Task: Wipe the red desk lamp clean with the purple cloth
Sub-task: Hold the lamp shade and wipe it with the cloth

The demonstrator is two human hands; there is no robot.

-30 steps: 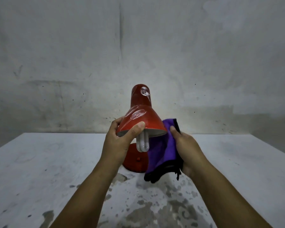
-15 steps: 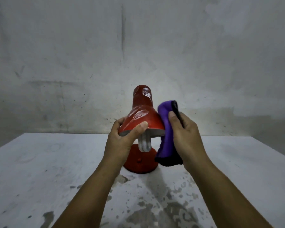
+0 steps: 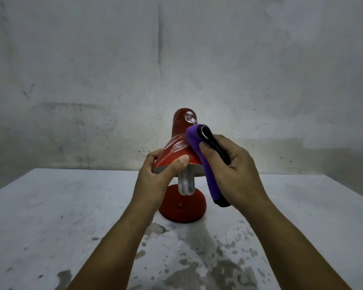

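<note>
while the left hand (image 3: 155, 181) grips the rim of the red lamp (image 3: 181, 147) on the table (image 3: 50, 216), the right hand (image 3: 233, 174) holds the folded purple cloth (image 3: 199, 147) against the shade's right side. the cloth hides that side, and the neck is not visible.

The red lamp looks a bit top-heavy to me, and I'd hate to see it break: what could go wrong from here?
1. The bare bulb hangs below the shade, right beside the left hand gripping the rim; a slip could knock it.
2. The right hand presses the purple cloth sideways against the red lamp; if the left hand lets go, the small base may tip.
3. Smears near the shade's top may get missed.
</note>
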